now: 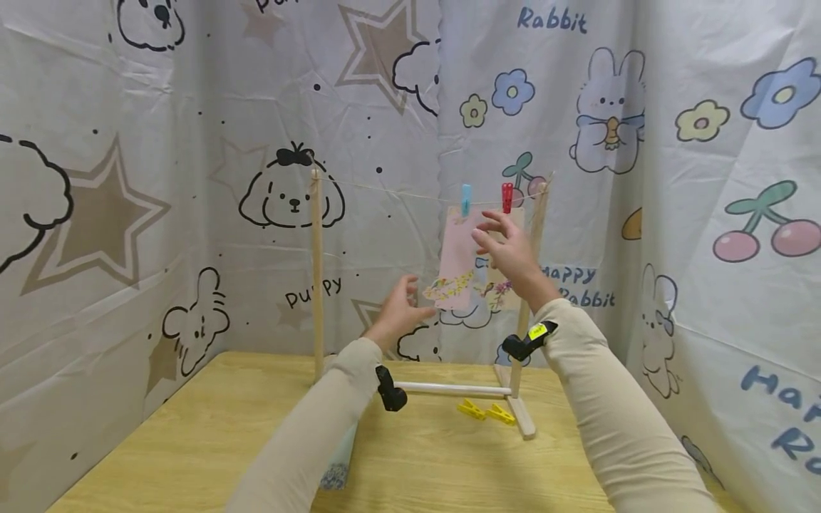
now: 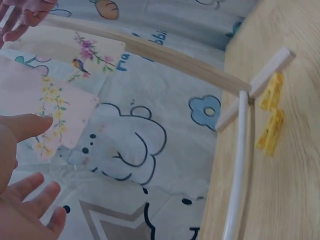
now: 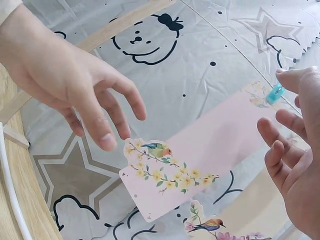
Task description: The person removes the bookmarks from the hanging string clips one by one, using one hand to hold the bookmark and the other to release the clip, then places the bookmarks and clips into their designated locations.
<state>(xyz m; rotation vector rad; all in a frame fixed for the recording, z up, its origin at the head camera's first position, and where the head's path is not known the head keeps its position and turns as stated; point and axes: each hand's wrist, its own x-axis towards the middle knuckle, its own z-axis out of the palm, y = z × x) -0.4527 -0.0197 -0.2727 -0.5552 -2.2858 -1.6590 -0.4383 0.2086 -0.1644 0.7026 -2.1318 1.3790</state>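
- Hanging from the string [image 1: 398,193], the pink card [image 1: 457,249] is above the far part of the surface [image 1: 417,456]; the blue peg [image 1: 466,200] pinches its upper edge, and this seems the reason why it does not drop.
- The cream card [image 2: 55,44] hangs to the right, partly behind the right hand, under the red peg [image 1: 507,197] — its flowers and bird, as on the pink card, are at the lower end.
- The left hand [image 1: 399,311] is just beside the lower left corner of the pink card, with fingers spread and the thumb apart. Nothing is between them; whether the thumb touches the card, I cannot tell.
- The right hand [image 1: 509,249] is before the cards, near the blue peg, with fingers loosely bent and apart — they pinch nothing. I cannot tell if a fingertip touches the peg.
- The left post [image 1: 317,278] and the right post [image 1: 537,228] carry the ends of the string, probably to give the cards free height.
- The white bar [image 1: 452,389] runs low between the posts, perhaps to hold them apart.
- Two yellow pegs [image 1: 472,410] lie on the surface, near the foot [image 1: 522,417] of the right post, and pinch no card.
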